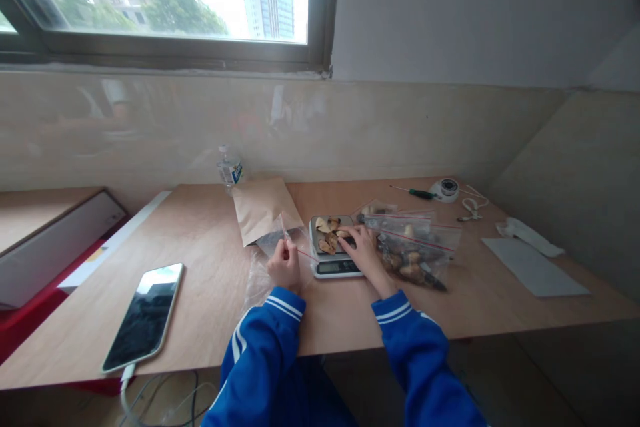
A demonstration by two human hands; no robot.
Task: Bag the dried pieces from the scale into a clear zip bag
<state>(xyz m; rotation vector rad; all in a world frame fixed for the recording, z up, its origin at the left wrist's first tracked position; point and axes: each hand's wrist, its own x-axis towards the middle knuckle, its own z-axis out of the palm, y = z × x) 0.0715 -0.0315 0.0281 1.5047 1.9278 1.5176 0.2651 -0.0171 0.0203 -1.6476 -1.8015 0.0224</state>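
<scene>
Two blue-sleeved arms reach out over a broad wooden table [200,267], the largest thing in view, which bears everything else. Well out to the left of the left hand [284,265] lies a phone [145,315] face up with a cable at its near end. Just beyond that hand rests a brown paper envelope [263,208], and farther back a small plastic bottle [229,169] stands by the wall. Immediately right of the right hand [364,251] sits a heap of filled zip bags [417,247] with red seal strips, holding brownish pieces. Far to that hand's right lies a grey flat sheet [535,268].

Between the hands stands a small digital scale [334,248], its pan loaded with pale and brown nut pieces [327,233]. The right hand lies across the scale's right edge, fingers spread loosely and touching the pieces; whether it grips one I cannot tell. The left hand is pinched shut on the rim of a clear zip bag [273,260], which lies flat on the table beneath and beside it, just left of the scale. Beyond the right hand, near the wall, lies a green-handled screwdriver [417,193].
</scene>
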